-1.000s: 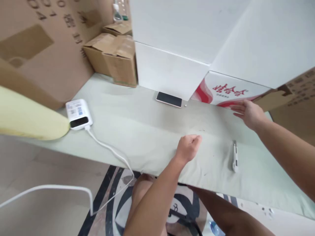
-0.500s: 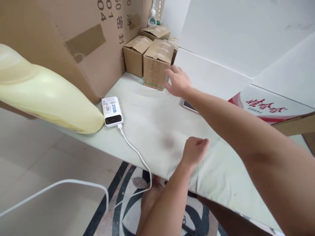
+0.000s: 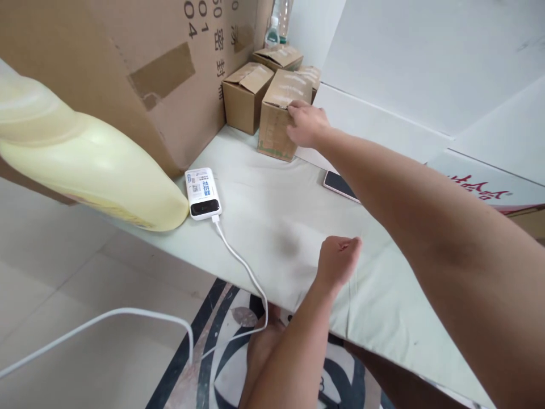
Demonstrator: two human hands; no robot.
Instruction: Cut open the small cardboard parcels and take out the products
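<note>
Fingers [image 3: 297, 105] of right hand [image 3: 307, 126]: curled over the top near corner of the small box [image 3: 275, 122], gripping it. Left hand [image 3: 338, 262]: clenched fist resting on the cloth [image 3: 264, 187]. Handling, judged: take hold lower and squarely, since the top flaps look loose. Box: brown cardboard, top scuffed pale; upright at the cloth's far end, just beside a second box [image 3: 242, 96].

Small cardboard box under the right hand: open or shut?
Shut. The cardboard box has its top flaps folded flat, and the right hand touches its upper edge.
</note>
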